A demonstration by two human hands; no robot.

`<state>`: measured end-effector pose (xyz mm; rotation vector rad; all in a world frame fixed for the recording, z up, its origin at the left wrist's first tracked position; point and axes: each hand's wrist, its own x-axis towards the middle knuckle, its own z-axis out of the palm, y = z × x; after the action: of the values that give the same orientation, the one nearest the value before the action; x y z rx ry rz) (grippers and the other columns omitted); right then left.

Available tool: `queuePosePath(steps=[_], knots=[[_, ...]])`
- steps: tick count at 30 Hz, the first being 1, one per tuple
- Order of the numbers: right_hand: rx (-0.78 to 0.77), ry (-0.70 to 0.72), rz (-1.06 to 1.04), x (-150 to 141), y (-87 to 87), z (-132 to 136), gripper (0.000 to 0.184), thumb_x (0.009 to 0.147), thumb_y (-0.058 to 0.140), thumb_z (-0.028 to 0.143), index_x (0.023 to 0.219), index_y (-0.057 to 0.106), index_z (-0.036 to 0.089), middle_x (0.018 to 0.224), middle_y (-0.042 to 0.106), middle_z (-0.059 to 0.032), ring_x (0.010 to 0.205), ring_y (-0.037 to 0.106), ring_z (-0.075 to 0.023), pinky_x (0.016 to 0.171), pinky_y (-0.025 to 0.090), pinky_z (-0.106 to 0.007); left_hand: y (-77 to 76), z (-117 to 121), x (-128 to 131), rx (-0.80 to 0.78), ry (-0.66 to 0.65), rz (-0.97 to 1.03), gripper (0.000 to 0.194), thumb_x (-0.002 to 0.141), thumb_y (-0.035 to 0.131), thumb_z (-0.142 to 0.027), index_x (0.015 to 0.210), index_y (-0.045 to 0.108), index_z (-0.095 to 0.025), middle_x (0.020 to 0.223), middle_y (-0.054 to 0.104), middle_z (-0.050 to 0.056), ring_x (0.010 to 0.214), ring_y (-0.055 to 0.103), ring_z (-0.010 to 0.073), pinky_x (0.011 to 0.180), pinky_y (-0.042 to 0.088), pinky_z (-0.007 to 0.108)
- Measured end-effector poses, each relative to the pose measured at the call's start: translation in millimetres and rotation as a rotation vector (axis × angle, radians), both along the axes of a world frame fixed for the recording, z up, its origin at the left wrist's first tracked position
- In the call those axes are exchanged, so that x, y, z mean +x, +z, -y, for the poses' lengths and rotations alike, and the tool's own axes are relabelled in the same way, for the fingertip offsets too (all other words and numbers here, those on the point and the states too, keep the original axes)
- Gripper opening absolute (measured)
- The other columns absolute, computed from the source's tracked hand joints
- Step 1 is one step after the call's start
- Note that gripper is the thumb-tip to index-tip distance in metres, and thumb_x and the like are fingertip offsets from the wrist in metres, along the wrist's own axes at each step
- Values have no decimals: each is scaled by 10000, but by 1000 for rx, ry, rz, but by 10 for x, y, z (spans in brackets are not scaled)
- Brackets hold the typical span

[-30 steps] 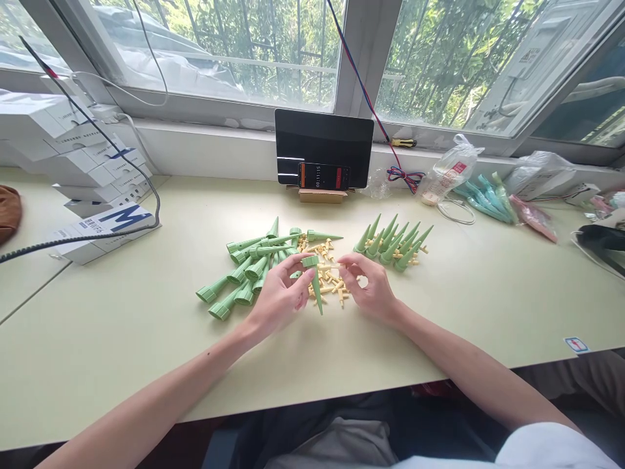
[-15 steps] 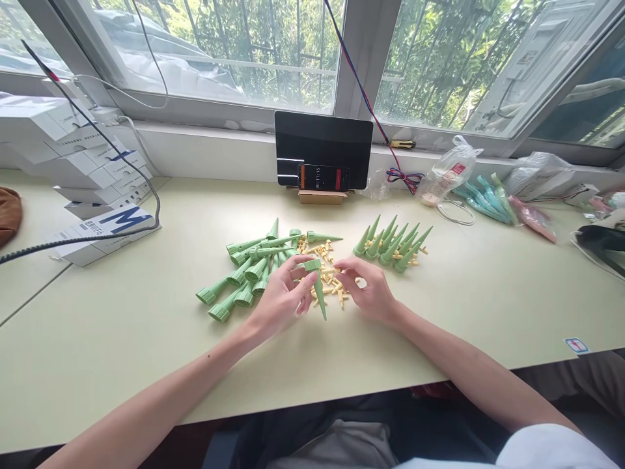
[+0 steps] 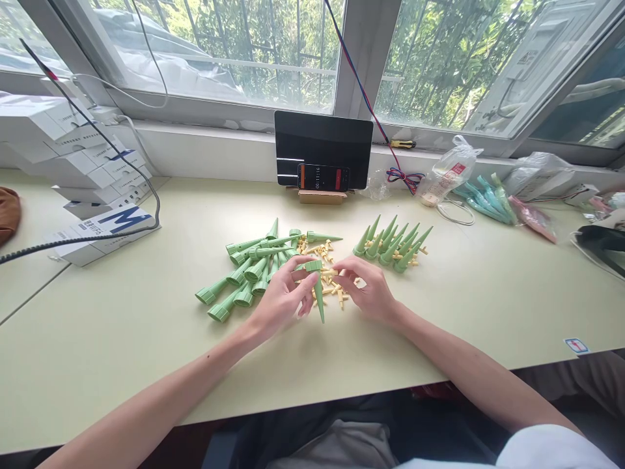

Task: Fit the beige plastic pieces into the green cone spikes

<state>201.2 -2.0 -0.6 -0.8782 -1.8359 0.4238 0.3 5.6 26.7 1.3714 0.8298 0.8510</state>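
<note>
Between thumb and fingers, my left hand (image 3: 288, 290) grips a green plastic watering spike (image 3: 319, 296), its capped end up and its point hanging down toward me. My right hand (image 3: 368, 286) pinches a small cream-yellow plastic valve (image 3: 330, 273) against the side of the spike, just under the cap; whether it sits inside the spike cannot be seen. Loose yellow valves (image 3: 336, 296) lie under and between both hands. To the left is a heap of green spikes (image 3: 254, 270) lying on their sides. Several spikes with yellow valves (image 3: 390, 244) stand points up at the right.
A phone showing a timer (image 3: 323, 178) leans on a black tablet (image 3: 325, 143) at the back. White boxes (image 3: 102, 163) are stacked at the left, crossed by a black cable (image 3: 155, 202). Plastic bags (image 3: 452, 170), wires and a screwdriver (image 3: 403, 144) lie at the back right.
The spike's point has swung slightly left and down in my left hand. My right hand keeps the valve at the spike with barely any movement.
</note>
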Motion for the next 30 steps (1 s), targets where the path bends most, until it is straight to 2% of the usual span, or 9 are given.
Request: queuePosePath(steps=[7, 13, 17, 22, 30], knots=[[-8, 3, 13, -3, 2, -3, 96, 954, 581, 248, 1019, 642, 209, 896, 632, -37, 652, 591, -101, 591, 539, -234, -14, 0, -8, 7, -18, -6, 362, 951, 559, -392, 1258, 489, -213, 535, 512, -81, 416, 451, 85, 499, 437, 240], [-3, 28, 16, -2, -10, -8, 126, 958, 564, 209, 1050, 650, 210, 919, 631, -45, 650, 585, -97, 579, 529, -228, -36, 2, 2, -23, -7, -19, 429, 915, 612, -413, 1297, 484, -267, 727, 541, -50, 424, 458, 63, 453, 440, 237], [12, 25, 14, -3, -14, -7, 128, 955, 564, 203, 1048, 652, 210, 913, 631, -45, 645, 583, -98, 572, 524, -226, -43, 0, 10, -20, -6, -18, 434, 894, 637, -420, 1272, 483, -271, 742, 529, -53, 420, 460, 57, 440, 442, 232], [30, 8, 14, -12, -3, 1, 120, 945, 580, 177, 1029, 664, 193, 902, 641, -52, 667, 585, -103, 589, 520, -226, -41, 3, 15, -35, 14, -13, 427, 885, 649, -424, 1231, 470, -251, 814, 585, -31, 422, 466, 49, 438, 437, 224], [53, 0, 6, -6, 7, 1, 141, 961, 556, 188, 1020, 681, 214, 936, 665, -64, 752, 623, -129, 604, 535, -239, -59, -14, 19, -117, 30, 48, 445, 869, 674, -416, 1198, 453, -214, 755, 567, -45, 443, 453, 54, 427, 402, 201]])
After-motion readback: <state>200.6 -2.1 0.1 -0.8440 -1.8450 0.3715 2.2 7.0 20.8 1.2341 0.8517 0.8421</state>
